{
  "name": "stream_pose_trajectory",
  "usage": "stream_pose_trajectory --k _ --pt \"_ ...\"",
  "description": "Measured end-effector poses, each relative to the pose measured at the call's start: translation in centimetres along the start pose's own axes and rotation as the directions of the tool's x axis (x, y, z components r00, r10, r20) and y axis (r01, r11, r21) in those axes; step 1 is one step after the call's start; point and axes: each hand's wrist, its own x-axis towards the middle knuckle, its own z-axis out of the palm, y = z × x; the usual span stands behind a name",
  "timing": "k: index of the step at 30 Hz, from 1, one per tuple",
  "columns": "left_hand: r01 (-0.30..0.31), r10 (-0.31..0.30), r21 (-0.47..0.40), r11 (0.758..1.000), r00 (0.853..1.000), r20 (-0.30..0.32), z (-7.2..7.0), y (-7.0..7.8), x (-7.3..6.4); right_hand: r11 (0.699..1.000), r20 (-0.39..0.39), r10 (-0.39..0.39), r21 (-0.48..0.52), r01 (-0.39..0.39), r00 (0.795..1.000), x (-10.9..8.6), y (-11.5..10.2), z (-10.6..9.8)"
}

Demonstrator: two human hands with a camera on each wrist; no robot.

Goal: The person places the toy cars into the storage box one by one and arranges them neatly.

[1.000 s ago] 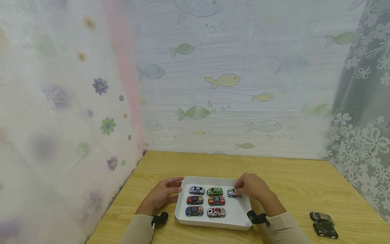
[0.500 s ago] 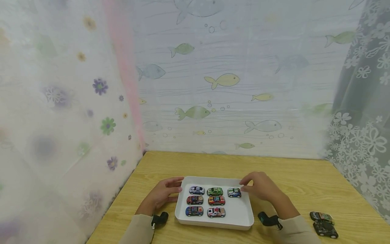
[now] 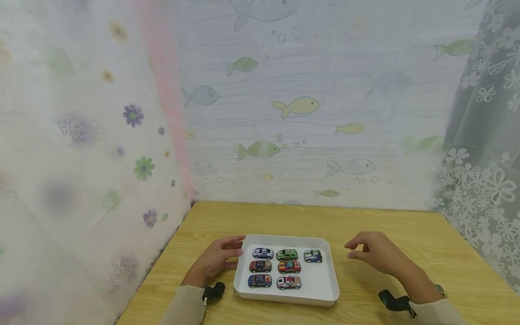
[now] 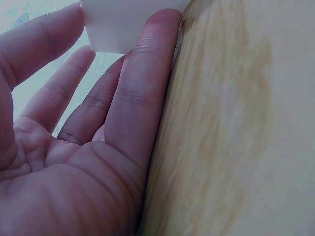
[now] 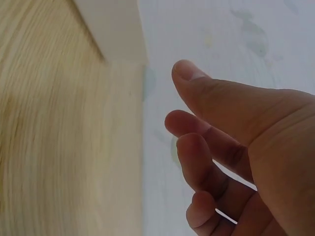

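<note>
A white tray (image 3: 314, 293) holds several small toy cars in rows. A white-and-blue toy car with green trim (image 3: 313, 256) sits alone at the back right of the tray. To its left are a green toy car (image 3: 287, 255) and a white toy car (image 3: 263, 253). My left hand (image 3: 221, 256) rests at the tray's left side, fairly straight fingers touching its wall in the left wrist view. Right of the tray, over the table, my right hand (image 3: 378, 253) hangs with loosely bent fingers and holds nothing; thumb and fingertips stand apart in the right wrist view.
The wooden table (image 3: 284, 219) meets a fish-patterned curtain (image 3: 302, 135) at the back. A flowered curtain (image 3: 101, 180) hangs along the left side. Each wrist wears a black camera; the right one (image 3: 392, 301) sits above the table.
My right hand has let go of the white-and-blue toy car in the tray and moved right. The right arm now covers the two cars seen earlier on the table. My left hand stays.
</note>
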Motion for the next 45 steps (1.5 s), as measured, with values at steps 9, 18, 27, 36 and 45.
stream_pose_trajectory --k 9,18,27,36,45 --pt "0.007 -0.007 -0.001 1.0 1.0 0.001 0.0 -0.1 0.1 1.0 0.0 0.012 0.019 -0.012 1.0 -4.1 2.9 -2.2" --pt "0.008 -0.008 -0.01 1.0 1.0 -0.002 0.0 0.1 0.0 0.992 0.027 0.121 0.038 -0.122 0.992 -7.5 5.7 -4.0" --pt "0.004 -0.004 -0.018 1.0 1.0 0.005 -0.1 -0.1 0.2 0.977 0.069 0.202 0.055 -0.206 0.977 -10.3 8.8 -5.2" --pt "-0.004 0.005 -0.015 1.0 1.0 0.008 -0.1 -0.2 0.1 0.95 0.077 0.307 0.03 -0.31 0.948 -12.2 10.8 -5.4" --pt "-0.013 0.013 -0.005 1.0 1.0 0.017 -0.2 -0.2 0.1 0.896 0.107 0.429 0.075 -0.437 0.897 -13.1 11.8 -5.1"
